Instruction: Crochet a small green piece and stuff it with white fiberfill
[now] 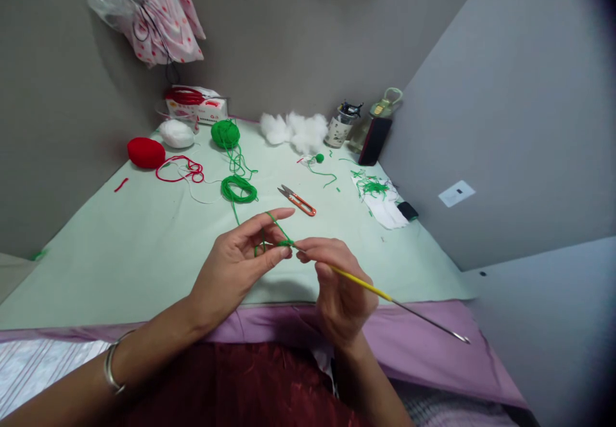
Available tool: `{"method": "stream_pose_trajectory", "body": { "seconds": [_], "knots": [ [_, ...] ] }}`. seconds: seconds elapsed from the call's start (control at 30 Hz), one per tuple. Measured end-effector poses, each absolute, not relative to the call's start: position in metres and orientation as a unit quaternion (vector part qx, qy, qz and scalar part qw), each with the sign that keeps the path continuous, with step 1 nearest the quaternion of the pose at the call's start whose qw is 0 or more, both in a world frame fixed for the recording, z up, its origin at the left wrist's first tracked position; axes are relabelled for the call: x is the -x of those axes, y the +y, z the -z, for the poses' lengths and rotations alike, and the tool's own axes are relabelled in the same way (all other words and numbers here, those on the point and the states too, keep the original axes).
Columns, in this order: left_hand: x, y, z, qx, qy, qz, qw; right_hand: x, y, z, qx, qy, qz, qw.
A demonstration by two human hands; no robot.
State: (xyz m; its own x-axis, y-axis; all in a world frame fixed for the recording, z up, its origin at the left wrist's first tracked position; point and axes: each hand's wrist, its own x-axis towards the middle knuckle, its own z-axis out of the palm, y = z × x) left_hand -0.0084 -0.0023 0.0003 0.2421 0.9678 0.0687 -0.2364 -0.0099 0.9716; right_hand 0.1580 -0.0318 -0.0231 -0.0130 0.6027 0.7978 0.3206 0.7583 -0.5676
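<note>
My left hand [243, 260] pinches a small green crochet piece [285, 243] between thumb and fingers, with green yarn [274, 221] running over the index finger. My right hand [337, 286] grips a yellow-handled crochet hook [370, 287], its tip at the green piece and its metal end pointing down to the right. The yarn leads back to a loose green coil [239, 189] and a green yarn ball [225, 133] on the pale green table [144, 247].
Orange-handled snips [297, 200] lie just beyond my hands. A red yarn ball [145, 153], red strand [180, 170], white stuffing [296, 130], a cup [339, 128], a black phone [374, 141] and green scraps on white cloth [378, 192] sit farther back. Grey walls close in both sides.
</note>
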Motion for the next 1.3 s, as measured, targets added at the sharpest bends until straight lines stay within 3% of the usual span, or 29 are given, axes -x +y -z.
{"method": "stream_pose_trajectory", "body": {
  "seconds": [0.47, 0.67, 0.8, 0.93, 1.07, 1.2, 1.3],
  "knots": [
    [0.008, -0.006, 0.000, -0.499, 0.395, -0.508, 0.581, -0.153, -0.030, 0.031, 0.337, -0.733, -0.001, 0.591],
    [0.007, -0.005, 0.003, -0.396, 0.343, -0.472, 0.709, -0.150, -0.031, 0.042, 0.387, -0.745, 0.122, 0.530],
    [0.009, 0.001, 0.003, -0.317, 0.313, -0.416, 0.793, -0.151, -0.032, 0.038, 0.385, -0.703, 0.012, 0.599],
    [0.012, 0.002, 0.000, -0.374, 0.332, -0.445, 0.743, -0.153, -0.032, 0.025, 0.371, -0.577, -0.203, 0.698],
    [0.012, -0.001, 0.001, -0.430, 0.326, -0.450, 0.711, -0.151, -0.026, 0.020, 0.347, -0.537, -0.324, 0.697],
    [0.010, -0.003, 0.004, -0.463, 0.366, -0.468, 0.657, -0.147, -0.025, 0.025, 0.381, -0.580, -0.276, 0.665],
    [0.005, -0.004, 0.004, -0.419, 0.349, -0.482, 0.686, -0.145, -0.029, 0.032, 0.403, -0.652, -0.114, 0.633]
  ]
}}
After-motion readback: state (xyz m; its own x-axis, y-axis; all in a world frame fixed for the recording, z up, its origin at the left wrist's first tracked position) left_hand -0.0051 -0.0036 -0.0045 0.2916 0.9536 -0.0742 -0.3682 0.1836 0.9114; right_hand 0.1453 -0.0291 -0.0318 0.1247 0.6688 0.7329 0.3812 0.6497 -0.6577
